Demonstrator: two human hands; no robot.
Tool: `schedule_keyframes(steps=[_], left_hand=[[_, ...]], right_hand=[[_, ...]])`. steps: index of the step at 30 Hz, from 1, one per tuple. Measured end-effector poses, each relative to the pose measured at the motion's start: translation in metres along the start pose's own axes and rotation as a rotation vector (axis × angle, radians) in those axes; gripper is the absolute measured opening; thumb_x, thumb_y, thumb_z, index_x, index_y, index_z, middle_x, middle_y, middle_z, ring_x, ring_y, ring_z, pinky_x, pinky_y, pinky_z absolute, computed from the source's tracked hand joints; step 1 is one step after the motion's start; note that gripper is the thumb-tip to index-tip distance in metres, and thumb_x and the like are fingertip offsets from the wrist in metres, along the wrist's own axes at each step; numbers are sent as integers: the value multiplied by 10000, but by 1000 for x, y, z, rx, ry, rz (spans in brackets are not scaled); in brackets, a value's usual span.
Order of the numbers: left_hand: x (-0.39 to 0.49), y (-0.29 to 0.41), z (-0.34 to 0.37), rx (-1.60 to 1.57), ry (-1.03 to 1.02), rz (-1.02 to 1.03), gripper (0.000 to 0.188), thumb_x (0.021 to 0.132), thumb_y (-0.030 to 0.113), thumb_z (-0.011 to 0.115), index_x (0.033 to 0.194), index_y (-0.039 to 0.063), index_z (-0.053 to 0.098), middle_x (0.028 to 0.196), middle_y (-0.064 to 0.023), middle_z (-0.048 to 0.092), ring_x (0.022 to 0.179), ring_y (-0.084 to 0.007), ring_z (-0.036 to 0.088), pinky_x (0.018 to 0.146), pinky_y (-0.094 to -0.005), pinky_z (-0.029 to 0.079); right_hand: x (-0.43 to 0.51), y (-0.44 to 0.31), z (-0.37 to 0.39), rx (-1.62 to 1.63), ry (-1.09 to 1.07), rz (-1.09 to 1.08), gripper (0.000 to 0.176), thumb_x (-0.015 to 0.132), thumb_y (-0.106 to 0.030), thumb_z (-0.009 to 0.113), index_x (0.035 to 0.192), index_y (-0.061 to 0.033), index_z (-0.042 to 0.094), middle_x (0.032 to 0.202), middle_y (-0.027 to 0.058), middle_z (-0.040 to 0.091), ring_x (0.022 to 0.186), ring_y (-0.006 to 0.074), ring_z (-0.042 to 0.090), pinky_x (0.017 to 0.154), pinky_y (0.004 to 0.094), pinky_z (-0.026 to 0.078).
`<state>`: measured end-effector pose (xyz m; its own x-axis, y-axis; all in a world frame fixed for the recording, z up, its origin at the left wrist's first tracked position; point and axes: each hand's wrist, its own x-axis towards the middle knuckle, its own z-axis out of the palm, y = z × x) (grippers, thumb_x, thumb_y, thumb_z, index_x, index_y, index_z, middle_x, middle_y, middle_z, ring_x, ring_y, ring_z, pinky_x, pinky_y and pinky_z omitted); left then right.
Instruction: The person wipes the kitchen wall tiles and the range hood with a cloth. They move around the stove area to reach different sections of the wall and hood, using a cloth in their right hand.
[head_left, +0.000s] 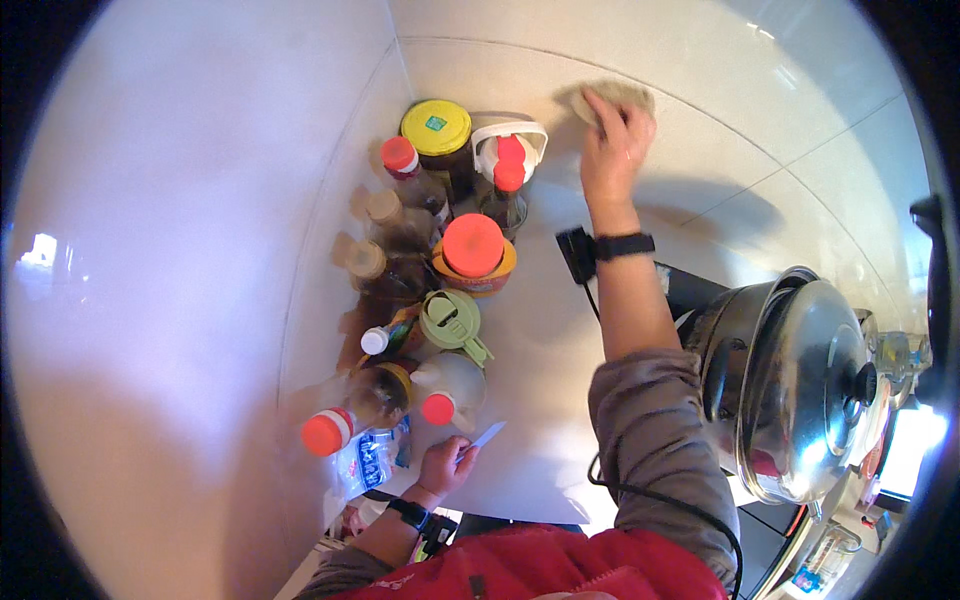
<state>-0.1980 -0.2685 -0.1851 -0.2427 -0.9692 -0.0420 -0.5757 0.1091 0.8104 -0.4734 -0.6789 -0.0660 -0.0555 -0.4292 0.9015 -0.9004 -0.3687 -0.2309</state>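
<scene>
My right hand (616, 154) holds a beige cloth (619, 97) pressed flat against the tiled wall (712, 112), with the arm stretched out. Near the counter's front edge, my left hand (445, 469) is closed around a thin whitish flat piece (489, 435), whose kind I cannot tell. Just beyond it stands a translucent jug with a red cap (438, 409). Left of my right hand are a white-handled container (510, 142), a jar with a yellow lid (436, 127) and a red-capped glass bottle (509, 176).
Several bottles line the left wall, among them a red-capped one (327, 433). A red-lidded container (473, 246) and a green-lidded pitcher (451, 319) stand beside them. A plastic packet (365, 461) lies at lower left. At right is a large steel pot with a domed lid (814, 390). A black cable (675, 504) crosses my right sleeve.
</scene>
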Motion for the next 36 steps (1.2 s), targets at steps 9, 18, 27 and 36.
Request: schedule_keyframes(steps=[9,18,27,36], left_hand=[[2,2,-1,19,15,29,162,854,176,687,888,73,567,691,-118,644,589,-332,639,523,-410,510],[0,5,-2,3,-23,-42,154,861,174,675,908,69,574,708,-126,648,616,-334,646,542,-418,514],[0,-2,1,7,0,-2,193,857,200,689,894,64,558,730,-133,645,625,-329,647,547,-417,509],[0,-2,2,40,-21,-4,166,871,194,669,897,75,556,706,-132,628,609,-345,630,533,-428,496]], right_hand=[[7,18,-38,-144,88,354,279,695,-6,662,913,-167,725,965,82,605,983,297,560,864,422,456],[54,-53,9,88,-136,-79,314,661,-23,659,920,-177,746,919,74,618,933,280,574,814,394,469],[31,-1,-24,26,192,211,400,625,81,613,926,-152,735,921,94,544,920,313,520,856,412,429],[39,-10,-18,31,4,-85,453,622,35,644,1010,-183,727,936,90,564,909,301,535,819,416,449]])
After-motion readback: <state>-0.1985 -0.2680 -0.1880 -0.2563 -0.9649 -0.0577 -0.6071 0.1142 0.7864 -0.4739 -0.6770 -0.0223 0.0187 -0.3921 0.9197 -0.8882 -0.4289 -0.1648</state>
